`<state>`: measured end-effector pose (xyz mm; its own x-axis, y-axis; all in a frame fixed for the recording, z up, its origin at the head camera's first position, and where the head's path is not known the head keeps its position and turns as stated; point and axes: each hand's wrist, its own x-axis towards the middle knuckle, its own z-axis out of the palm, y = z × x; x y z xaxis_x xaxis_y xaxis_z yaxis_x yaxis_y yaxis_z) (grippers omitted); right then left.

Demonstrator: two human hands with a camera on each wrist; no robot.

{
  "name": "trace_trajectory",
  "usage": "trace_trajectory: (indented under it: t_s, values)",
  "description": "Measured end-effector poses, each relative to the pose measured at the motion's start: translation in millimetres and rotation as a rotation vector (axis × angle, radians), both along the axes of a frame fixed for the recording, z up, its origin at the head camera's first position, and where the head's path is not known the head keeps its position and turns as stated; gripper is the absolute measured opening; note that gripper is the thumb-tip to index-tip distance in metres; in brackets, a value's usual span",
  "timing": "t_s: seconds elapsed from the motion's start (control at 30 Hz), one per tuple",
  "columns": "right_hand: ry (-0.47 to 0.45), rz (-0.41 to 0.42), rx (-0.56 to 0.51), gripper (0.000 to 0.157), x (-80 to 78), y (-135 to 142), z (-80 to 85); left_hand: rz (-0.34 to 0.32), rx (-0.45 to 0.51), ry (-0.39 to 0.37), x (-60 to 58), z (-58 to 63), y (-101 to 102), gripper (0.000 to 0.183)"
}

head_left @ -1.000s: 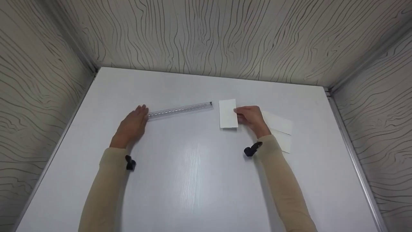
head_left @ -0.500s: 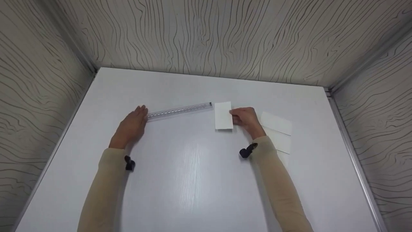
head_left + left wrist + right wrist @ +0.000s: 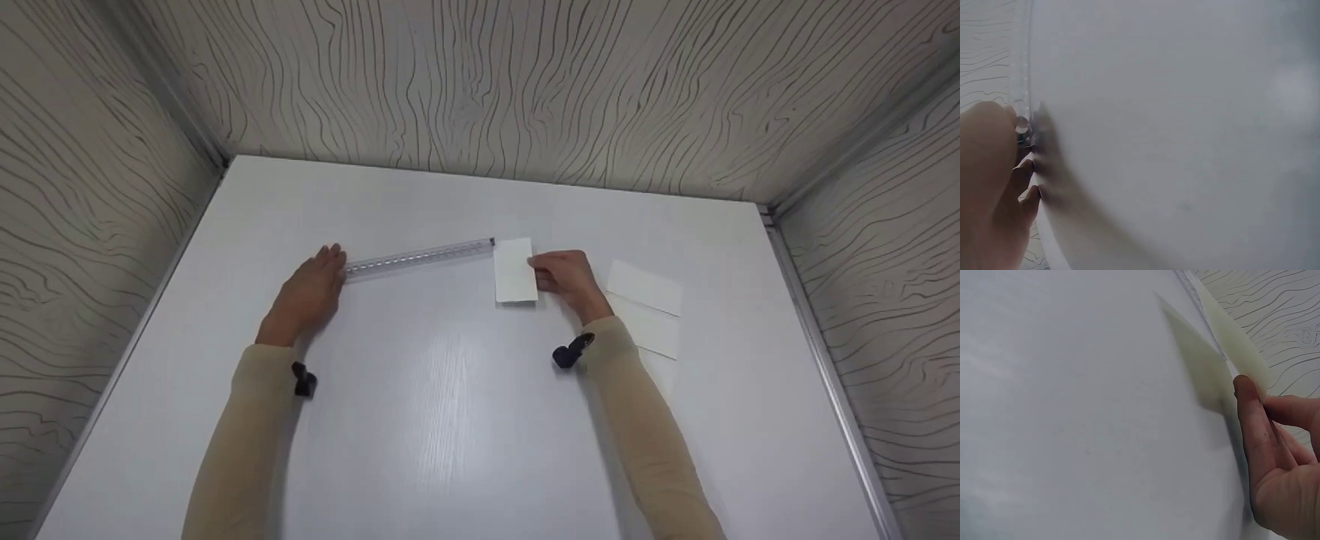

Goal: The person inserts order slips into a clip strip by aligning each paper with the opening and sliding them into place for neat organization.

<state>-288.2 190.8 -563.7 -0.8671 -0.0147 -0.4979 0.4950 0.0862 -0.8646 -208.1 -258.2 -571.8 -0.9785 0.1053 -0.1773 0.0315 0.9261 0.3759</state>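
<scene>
A clear plastic tube (image 3: 420, 259) with a row of round shapes along it and a small dark end lies slanted on the white table. My left hand (image 3: 304, 296) holds its left end, which shows between thumb and fingers (image 3: 1027, 169) in the left wrist view. A small white paper card (image 3: 515, 270) is pinched at its right edge between the thumb and fingers of my right hand (image 3: 568, 279). Seen in the right wrist view, the card (image 3: 1235, 337) is tilted and raised off the table. Its left edge is beside the tube's dark end; whether they touch I cannot tell.
Several white cards (image 3: 643, 289) lie overlapping on the table (image 3: 442, 420) to the right, partly hidden by my right sleeve. Walls with wavy lines (image 3: 465, 82) stand behind and at both sides.
My right hand has moved left with the card, bringing it up to the tube's dark end. More of the cards at the right now shows. The left hand and tube have stayed put.
</scene>
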Motion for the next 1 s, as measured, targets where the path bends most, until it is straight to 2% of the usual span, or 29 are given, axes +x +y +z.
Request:
trace_trajectory:
  t_s: [0.33, 0.5, 0.7, 1.0]
  values:
    - [-0.016, 0.017, 0.046, 0.041, -6.0, -5, 1.1, -0.017, 0.017, 0.047, -1.1, -0.1, -1, 0.056]
    - [-0.028, 0.039, 0.068, 0.040, -8.9, -8, 0.8, -0.014, 0.014, 0.035, -0.8, 0.9, -1, 0.056]
    - [-0.032, 0.029, 0.066, 0.036, -11.3, -13, 0.8, -0.026, -0.014, 0.025, -0.1, 1.2, 0, 0.057]
    - [-0.057, 0.045, 0.092, 0.036, -13.0, -24, 2.3, 0.002, -0.030, 0.015, 0.7, -3.3, 0, 0.057]
